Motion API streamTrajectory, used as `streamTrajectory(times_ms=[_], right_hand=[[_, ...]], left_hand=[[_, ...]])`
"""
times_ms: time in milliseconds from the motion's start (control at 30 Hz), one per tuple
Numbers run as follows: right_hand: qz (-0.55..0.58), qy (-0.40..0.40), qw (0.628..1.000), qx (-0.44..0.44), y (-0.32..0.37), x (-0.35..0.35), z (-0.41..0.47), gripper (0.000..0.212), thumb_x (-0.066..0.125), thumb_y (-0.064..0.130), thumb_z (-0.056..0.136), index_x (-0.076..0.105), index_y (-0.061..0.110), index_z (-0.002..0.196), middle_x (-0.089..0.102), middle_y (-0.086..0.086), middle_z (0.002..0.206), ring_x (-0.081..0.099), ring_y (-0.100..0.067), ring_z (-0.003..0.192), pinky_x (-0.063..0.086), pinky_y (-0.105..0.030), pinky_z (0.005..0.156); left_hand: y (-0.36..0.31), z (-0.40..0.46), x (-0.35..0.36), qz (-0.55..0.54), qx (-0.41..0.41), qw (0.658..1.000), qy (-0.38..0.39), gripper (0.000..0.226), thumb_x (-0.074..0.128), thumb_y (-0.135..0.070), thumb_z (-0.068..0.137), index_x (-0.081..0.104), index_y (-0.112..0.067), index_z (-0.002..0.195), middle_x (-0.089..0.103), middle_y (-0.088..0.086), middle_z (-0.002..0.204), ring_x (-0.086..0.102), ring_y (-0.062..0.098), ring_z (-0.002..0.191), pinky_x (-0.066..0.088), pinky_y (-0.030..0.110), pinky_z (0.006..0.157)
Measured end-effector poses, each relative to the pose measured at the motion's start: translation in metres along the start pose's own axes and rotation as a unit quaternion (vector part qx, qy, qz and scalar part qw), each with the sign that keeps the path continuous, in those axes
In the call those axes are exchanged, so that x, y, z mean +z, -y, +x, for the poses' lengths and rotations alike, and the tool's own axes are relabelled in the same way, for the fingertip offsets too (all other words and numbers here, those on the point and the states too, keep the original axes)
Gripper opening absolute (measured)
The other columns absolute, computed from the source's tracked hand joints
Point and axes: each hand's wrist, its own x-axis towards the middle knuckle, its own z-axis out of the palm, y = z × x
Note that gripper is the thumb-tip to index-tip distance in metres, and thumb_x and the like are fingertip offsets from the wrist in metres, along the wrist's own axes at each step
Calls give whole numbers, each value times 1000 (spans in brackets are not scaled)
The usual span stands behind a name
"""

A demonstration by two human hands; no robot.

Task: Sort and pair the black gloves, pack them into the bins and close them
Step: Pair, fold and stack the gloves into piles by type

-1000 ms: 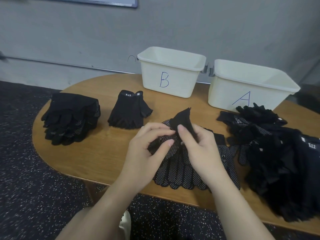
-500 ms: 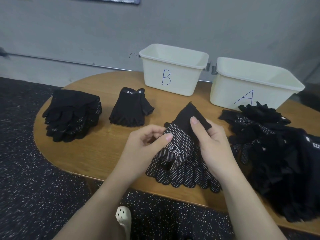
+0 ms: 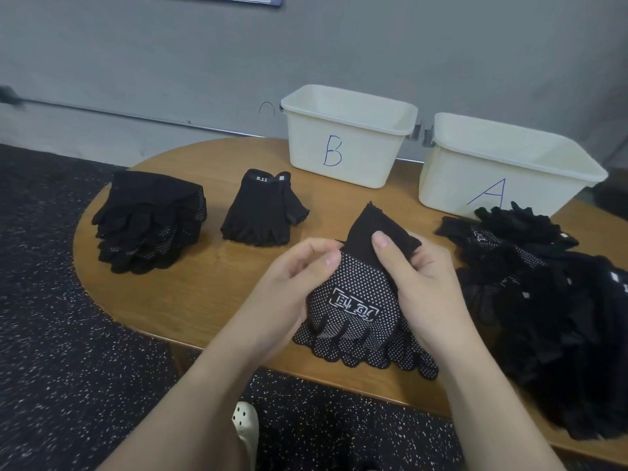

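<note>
While dotted gloves (image 3: 360,311) lie between hands, left grip (image 3: 289,294) and right grip (image 3: 421,287) pinch cuff.

Both forearms are bare up to the frame's lower edge, with no sleeve, watch, ring or bracelet showing. The left hand (image 3: 289,294) and the right hand (image 3: 421,287) are ungloved, with short, plain, unpainted nails. Below, between the forearms, shows the toe of a cream-coloured foam clog with round ventilation holes (image 3: 245,423), worn on one foot.
</note>
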Motion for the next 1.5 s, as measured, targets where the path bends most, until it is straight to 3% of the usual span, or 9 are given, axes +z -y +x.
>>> streamTrajectory(times_ms=[100, 233, 500, 733, 833, 967, 1133, 1267, 1500], right_hand=[[8, 13, 1000, -1, 1, 0, -1, 31, 71, 47, 90, 77, 18, 99, 78, -11, 98, 75, -32, 91, 60, -49, 80], [6, 5, 1000, -8, 4, 0, -1, 19, 74, 39, 89, 79, 21, 93, 78, -6, 89, 75, -24, 85, 61, -35, 73], [-145, -76, 983, -79, 10, 8, -5, 5, 74, 33, 91, 71, 29, 89, 71, 6, 79, 68, -9, 71, 55, -22, 69], [-130, 9, 992, -5, 19, 10, -2, 53, 68, 56, 88, 66, 7, 68, 63, 3, 56, 55, -4, 49, 44, -13, 50], [-102, -19, 995, 4, 25, -2, 3, 51, 72, 36, 95, 56, -6, 70, 49, -24, 62, 45, -16, 59, 38, -27, 65], [14, -8, 1000, 6, 40, -11, 1, 53, 70, 37, 92, 50, -11, 81, 45, -48, 84, 46, -27, 84, 34, -46, 78], [35, 34, 999, -15, 56, -10, -16, 40, 71, 35, 93, 63, -4, 88, 45, -52, 90, 51, -32, 85, 41, -48, 80], [24, 48, 998, -35, 59, -5, -25, 30, 70, 35, 94, 72, 6, 89, 53, -47, 90, 57, -31, 81, 47, -45, 76], [-56, 25, 997, -40, 28, 0, -12, 27, 65, 34, 100, 73, 9, 92, 72, -24, 86, 68, -26, 77, 58, -50, 67]], left_hand=[[-3, 0, 1, -23, -6, 1000, 15, 19, 73, -31, 88, 80, -42, 102, 78, -5, 114, 73, 11, 108, 57, 20, 86], [1, 3, -5, 14, 15, 999, -30, 23, 74, -24, 89, 78, -15, 109, 76, 12, 115, 73, 25, 107, 59, 33, 88], [1, 3, -10, 75, 145, 972, -169, 17, 75, -17, 93, 79, -22, 108, 79, 5, 105, 75, 23, 101, 60, 36, 82], [0, -2, 4, 183, 147, 971, 44, 27, 72, -19, 93, 75, -14, 120, 73, 0, 103, 66, 23, 96, 54, 34, 92], [-3, -4, 1, 126, 140, 980, 70, 33, 63, -23, 95, 73, -12, 125, 74, 4, 114, 66, 21, 100, 53, 31, 91], [-7, 1, -7, 86, 151, 982, -71, 29, 64, -33, 93, 76, -21, 117, 75, 2, 113, 67, 18, 105, 50, 39, 92], [-9, -2, -3, 76, 98, 992, -39, 42, 70, -51, 82, 72, -38, 122, 71, -15, 129, 61, 5, 129, 42, 38, 116], [-13, -13, 2, 21, 130, 991, 36, 16, 73, -29, 88, 81, -26, 101, 78, -3, 104, 72, 11, 102, 56, 26, 91], [0, -9, -8, 157, 161, 971, -77, 8, 73, -18, 95, 79, -22, 92, 80, 0, 98, 76, 17, 95, 60, 29, 82]])
